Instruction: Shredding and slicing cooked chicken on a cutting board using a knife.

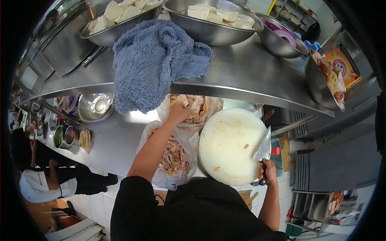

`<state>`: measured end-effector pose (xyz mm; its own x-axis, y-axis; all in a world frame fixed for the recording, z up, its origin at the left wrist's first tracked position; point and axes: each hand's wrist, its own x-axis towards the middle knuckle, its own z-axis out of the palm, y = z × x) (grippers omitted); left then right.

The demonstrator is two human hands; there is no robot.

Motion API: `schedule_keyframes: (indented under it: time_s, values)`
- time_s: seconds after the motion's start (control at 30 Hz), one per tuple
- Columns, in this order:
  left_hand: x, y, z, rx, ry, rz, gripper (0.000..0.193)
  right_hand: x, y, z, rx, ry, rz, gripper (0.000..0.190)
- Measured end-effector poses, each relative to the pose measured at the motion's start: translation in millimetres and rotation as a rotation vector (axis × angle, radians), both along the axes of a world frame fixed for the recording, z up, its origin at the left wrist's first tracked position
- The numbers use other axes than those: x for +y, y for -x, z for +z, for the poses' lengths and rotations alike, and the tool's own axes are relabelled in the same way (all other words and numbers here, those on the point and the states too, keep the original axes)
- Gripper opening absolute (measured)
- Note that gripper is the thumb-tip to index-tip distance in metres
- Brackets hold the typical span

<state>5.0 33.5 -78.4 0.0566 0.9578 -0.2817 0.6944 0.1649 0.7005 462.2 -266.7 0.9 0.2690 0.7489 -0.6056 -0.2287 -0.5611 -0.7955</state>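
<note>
My right hand (269, 172) grips the black handle of a chef's knife (264, 146), whose broad blade lies over the right edge of a round white cutting board (230, 141). A few small meat scraps sit on the board. My left hand (179, 113) reaches into a clear plastic bag of chunky cooked meat (197, 105) behind the board, its fingers at a pale piece; whether they have closed on it I cannot tell. Nearer to me, partly under my left forearm, a second plastic bag holds meat cut into strips (175, 156).
A steel shelf (241, 66) crosses above the work table, with a blue towel (150, 60) hanging over its edge. On it stand steel bowls of tofu (220, 16), sliced red onion (282, 33) and meat (328, 72). Other people (49, 183) are at the left.
</note>
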Motion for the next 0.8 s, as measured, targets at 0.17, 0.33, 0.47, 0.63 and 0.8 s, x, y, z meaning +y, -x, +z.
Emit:
schedule_keyframes:
  time_s: [0.17,0.33,0.47,0.63,0.8]
  values:
    - [15.2,-20.1,-28.4,0.066,-0.093,0.027,0.058,-2.3,0.8,-1.3,-0.032,0.008,-0.002,0.029]
    - [28.7,-4.1,-16.6,-0.311,0.019,-0.059,0.070,-2.6,-3.6,-2.6,0.003,0.009,-0.011,0.029]
    - [40.6,9.8,-8.1,-0.420,0.253,-0.088,0.060,-2.4,-5.9,-3.4,-0.005,-0.001,0.033,0.028]
    - [33.6,-18.1,-2.0,-0.319,0.029,-0.070,0.030,-3.4,-13.0,-5.6,0.020,-0.017,0.044,0.028]
    - [22.9,-18.9,13.9,-0.088,-0.207,0.082,0.029,-3.7,-12.3,-5.4,0.052,-0.019,0.077,0.026]
